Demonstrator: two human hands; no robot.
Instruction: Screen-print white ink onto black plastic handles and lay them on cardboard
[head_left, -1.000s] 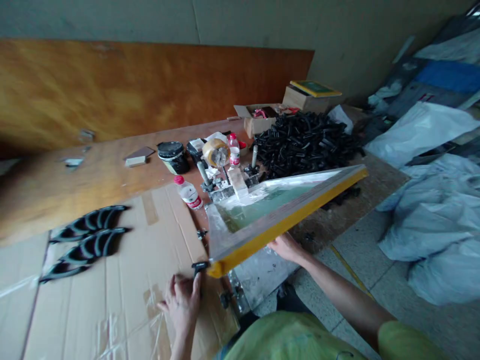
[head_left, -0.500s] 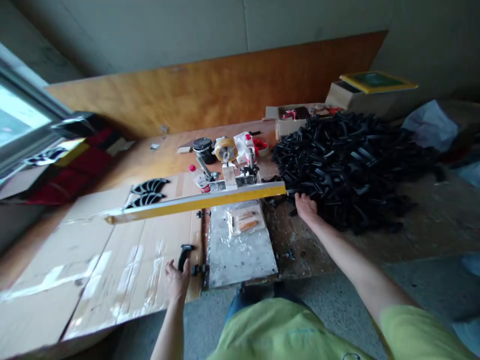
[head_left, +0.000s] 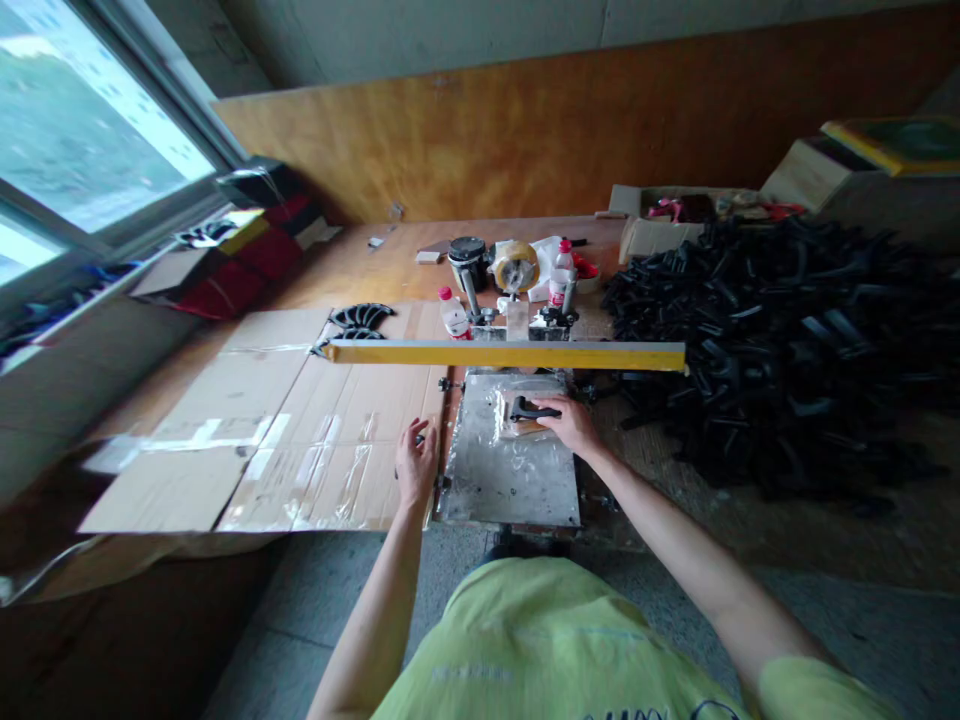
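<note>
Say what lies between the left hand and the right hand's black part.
Head view: a brown tabletop strip, then the metal plate, partly under clear film.

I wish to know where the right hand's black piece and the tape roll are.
Black piece (head_left: pixel 535 411): head view, middle of its body.
Tape roll (head_left: pixel 508 254): head view, upper part of its yellowish tape.
</note>
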